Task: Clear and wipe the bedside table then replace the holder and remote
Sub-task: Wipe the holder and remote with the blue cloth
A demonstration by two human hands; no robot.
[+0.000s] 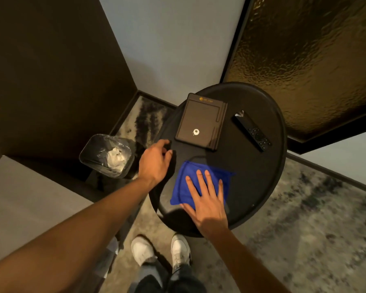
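Observation:
A round black bedside table (260, 176) stands in front of me. On its far part lies a flat dark brown holder (201, 120) with a small white ring on it. To the holder's right a black remote (251, 133) lies at a slant, with a bit of white paper (240, 113) at its far end. A blue cloth (190, 185) is spread on the near half. My right hand (206, 203) presses flat on the cloth, fingers spread. At the table's left rim my left hand (155, 162) curls its fingers over the edge.
A clear-lined waste bin (106, 155) with crumpled white paper stands on the floor left of the table. A grey bed corner (30, 199) lies lower left. Walls and a dark gold textured panel (304, 60) close off the back. My white shoes (161, 252) stand on patterned carpet.

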